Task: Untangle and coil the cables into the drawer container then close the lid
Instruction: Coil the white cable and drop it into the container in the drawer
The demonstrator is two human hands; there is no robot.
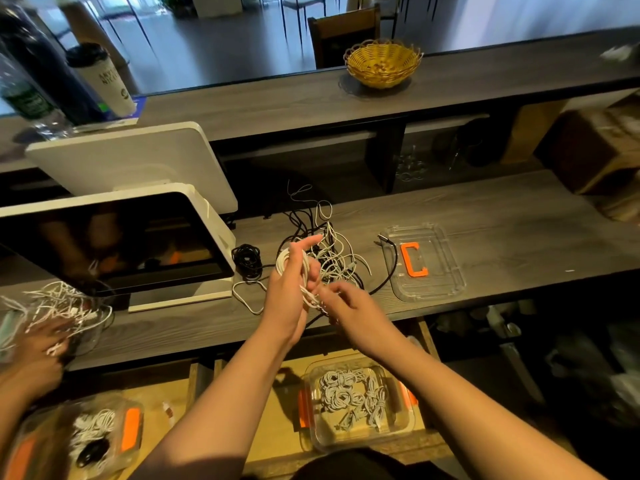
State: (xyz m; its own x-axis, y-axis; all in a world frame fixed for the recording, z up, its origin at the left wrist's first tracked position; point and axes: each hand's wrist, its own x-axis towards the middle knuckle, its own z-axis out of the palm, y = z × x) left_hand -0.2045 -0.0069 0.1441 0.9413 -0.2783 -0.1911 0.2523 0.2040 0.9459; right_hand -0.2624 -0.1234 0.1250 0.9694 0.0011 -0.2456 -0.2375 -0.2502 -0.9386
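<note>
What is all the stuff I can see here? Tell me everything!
cable pile: one tangle, white and black, on the table
black coil: one, beside the screen
lid: one, clear, orange clip, right of the pile
container: one, clear, in the drawer, holds white coils
second container: one, clear, lower left
basket: one, yellow, upper shelf
cup: one, white, upper left
another person's hand: one, far left
left hand: holds white coil
right hand: fingers pinch the coil's end

Both hands (pixel 313 292) wind a white cable (pixel 304 271) above the tangled cables (pixel 332 258).
</note>
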